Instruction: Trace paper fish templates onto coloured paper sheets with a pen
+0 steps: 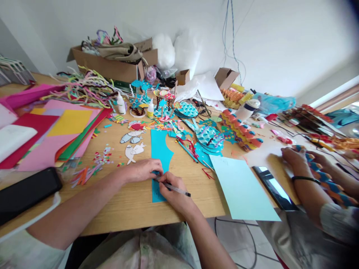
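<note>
A strip of bright blue paper [161, 145] with a curved cut on its right edge lies on the table in front of me. My right hand [174, 190] grips a pen [178, 189] with a dark end, its tip down near the paper. My left hand [146, 170] rests on the paper from the left, fingers curled and pressed together close to the pen tip. What they pinch is mostly hidden. Left of the strip lie several paper fish cutouts [137, 148], some white and some grey-blue.
Coloured paper sheets [70, 123], a black phone [30, 192] and paper scraps [103, 157] lie left. Glue bottles [121, 104] and blue paper crafts [209, 136] stand beyond. Right are a pale green sheet [244, 190], another phone [275, 186] and another person's hands [297, 160] holding a patterned strip.
</note>
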`<state>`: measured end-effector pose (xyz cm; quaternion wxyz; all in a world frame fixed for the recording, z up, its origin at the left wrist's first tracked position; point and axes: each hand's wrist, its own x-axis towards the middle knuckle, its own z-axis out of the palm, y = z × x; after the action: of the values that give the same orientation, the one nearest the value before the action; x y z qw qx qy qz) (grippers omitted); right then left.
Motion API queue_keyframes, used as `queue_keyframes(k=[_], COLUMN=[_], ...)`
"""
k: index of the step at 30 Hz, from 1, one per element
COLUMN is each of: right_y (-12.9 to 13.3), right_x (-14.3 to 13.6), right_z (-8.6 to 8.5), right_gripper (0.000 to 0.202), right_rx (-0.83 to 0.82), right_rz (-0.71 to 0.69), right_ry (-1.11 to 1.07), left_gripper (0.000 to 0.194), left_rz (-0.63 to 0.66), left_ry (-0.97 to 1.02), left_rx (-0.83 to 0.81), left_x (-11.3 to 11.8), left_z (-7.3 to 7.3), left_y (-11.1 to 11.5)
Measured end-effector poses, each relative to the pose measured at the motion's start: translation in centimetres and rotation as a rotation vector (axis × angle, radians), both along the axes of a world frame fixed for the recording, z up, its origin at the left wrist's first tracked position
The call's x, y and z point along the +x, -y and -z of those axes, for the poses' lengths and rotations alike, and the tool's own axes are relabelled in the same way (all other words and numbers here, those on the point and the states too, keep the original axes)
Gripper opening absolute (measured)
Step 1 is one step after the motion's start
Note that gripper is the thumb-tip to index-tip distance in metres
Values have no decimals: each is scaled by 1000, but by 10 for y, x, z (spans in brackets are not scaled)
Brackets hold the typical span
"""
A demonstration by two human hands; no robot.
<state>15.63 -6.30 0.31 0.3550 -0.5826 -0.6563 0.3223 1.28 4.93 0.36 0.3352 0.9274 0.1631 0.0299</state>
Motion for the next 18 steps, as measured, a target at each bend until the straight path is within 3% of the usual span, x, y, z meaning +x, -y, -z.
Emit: queue_keyframes(k=[11, 18], right_y=[2, 3], right_x=[2, 6], right_z=[-3, -9], right_gripper=[12, 11], right_rx=[-17, -31], right_rz=[-11, -19], right_ry=[17, 24], left_gripper=[14, 17], left_rz=[-1, 10], left_ry=[-17, -12], left_rx=[14, 20], left_x=[0, -1], left_z=[-6, -1], left_y=[1, 0])
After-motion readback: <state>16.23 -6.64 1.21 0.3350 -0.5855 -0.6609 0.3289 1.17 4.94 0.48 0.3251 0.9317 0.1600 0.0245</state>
